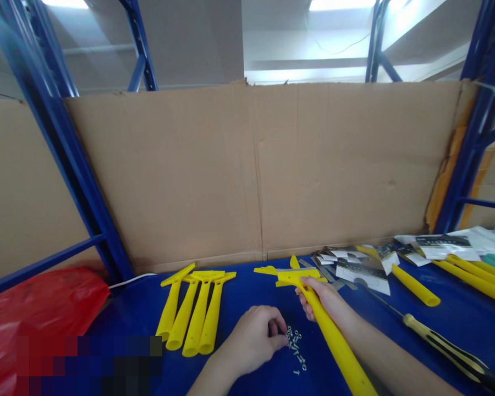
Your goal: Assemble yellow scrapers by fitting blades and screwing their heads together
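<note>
My right hand (pixel 319 297) is wrapped round the neck of a yellow scraper-like tool (pixel 328 330), whose wide head points away and whose long handle runs toward me. Left of it, my left hand (pixel 264 333) has its thumb and fingers bent together at the edge of a small pile of screws and nuts (pixel 296 346) on the blue table (pixel 247 291). Whatever sits between those fingertips is too small to make out. Small yellow parts (pixel 265 270) lie just beyond the tool's head.
Several yellow tools (pixel 196 313) lie side by side at left, near a red plastic bag (pixel 53 302). At right are printed cards (pixel 361 272), more yellow handles (pixel 416 286) and a screwdriver (pixel 441 344). A cardboard wall (pixel 256 176) stands behind, between blue posts (pixel 86 187).
</note>
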`<control>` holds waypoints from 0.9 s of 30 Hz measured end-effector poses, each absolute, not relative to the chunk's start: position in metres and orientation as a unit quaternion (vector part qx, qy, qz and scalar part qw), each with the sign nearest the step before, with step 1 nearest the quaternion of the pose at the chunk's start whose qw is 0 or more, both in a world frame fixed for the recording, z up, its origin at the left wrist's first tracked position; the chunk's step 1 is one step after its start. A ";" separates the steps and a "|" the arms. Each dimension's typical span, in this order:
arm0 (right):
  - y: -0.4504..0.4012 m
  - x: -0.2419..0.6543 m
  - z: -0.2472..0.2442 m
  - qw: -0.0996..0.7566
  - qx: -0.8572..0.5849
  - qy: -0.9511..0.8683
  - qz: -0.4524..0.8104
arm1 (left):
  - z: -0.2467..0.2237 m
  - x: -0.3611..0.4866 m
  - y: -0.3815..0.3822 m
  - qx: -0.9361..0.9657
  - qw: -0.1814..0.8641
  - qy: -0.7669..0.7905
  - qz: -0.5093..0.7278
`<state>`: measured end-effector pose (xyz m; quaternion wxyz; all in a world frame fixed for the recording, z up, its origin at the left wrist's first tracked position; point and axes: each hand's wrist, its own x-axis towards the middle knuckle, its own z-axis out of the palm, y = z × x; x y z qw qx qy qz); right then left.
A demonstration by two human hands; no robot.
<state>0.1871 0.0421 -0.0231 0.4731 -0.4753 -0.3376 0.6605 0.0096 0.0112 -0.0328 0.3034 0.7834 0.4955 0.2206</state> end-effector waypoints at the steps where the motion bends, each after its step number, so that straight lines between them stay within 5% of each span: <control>1: 0.042 0.186 -0.024 0.471 -0.476 -0.339 0.660 | -0.032 0.009 0.011 0.785 0.303 0.495 0.216; 15: 0.040 0.170 -0.029 0.457 -0.454 -0.365 0.672 | -0.029 0.005 0.013 0.808 0.298 0.471 0.192; 27: 0.049 0.164 -0.027 0.475 -0.443 -0.357 0.671 | -0.021 0.015 0.005 0.897 0.047 0.432 0.085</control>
